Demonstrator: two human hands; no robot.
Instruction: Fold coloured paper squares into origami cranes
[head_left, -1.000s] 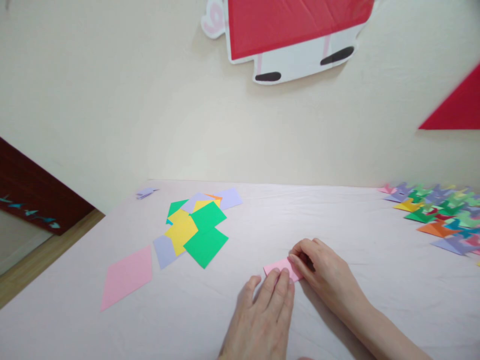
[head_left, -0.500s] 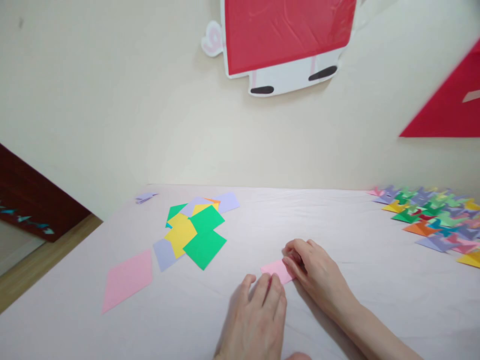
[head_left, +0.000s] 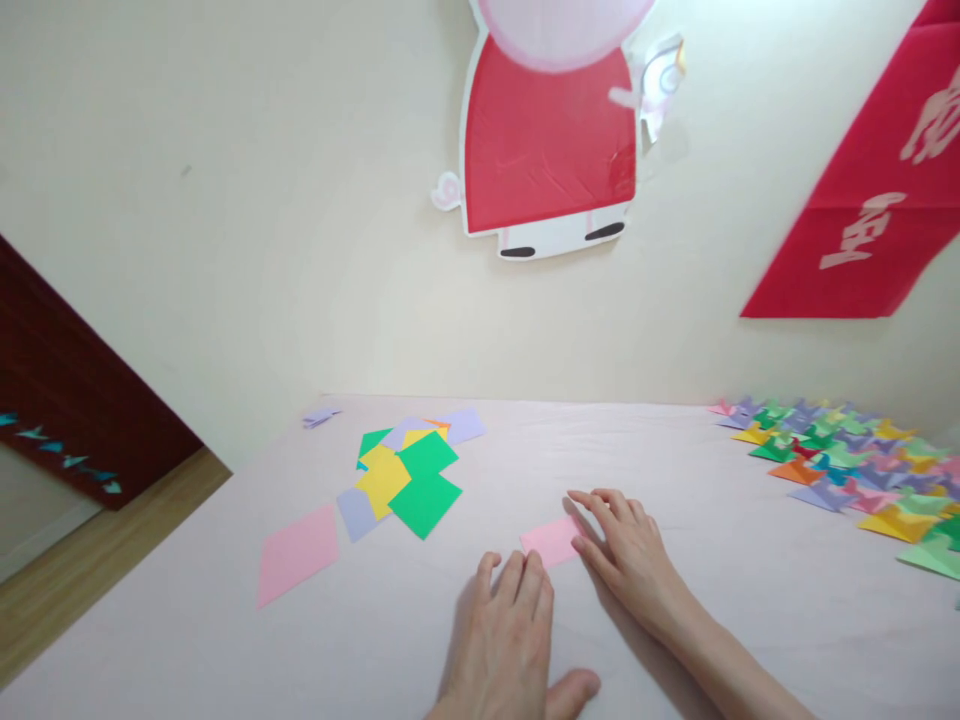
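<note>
A small pink paper rectangle (head_left: 552, 541), perhaps folded, lies flat on the pale cloth surface (head_left: 315, 660) between my hands. My left hand (head_left: 504, 630) rests palm down with its fingers stretched out, the fingertips at the paper's near left edge and the thumb spread to the right. At the other end, my right hand (head_left: 628, 545) is open, its thumb close to or touching the paper's right edge and its index finger reaching past the far right corner. Whether the fingertips press on the paper, I cannot tell.
Loose square sheets, among them a green sheet (head_left: 426, 507) and a yellow sheet (head_left: 384, 482), overlap left of centre. A larger pink sheet (head_left: 300, 555) lies beside them. Rows of folded paper figures (head_left: 847, 460) stand at the right. A wall (head_left: 375, 330) borders the far edge.
My right hand's fingers have opened away from the pink paper, uncovering more of it. My left thumb now shows, spread outward. The view has tilted up, showing more wall.
</note>
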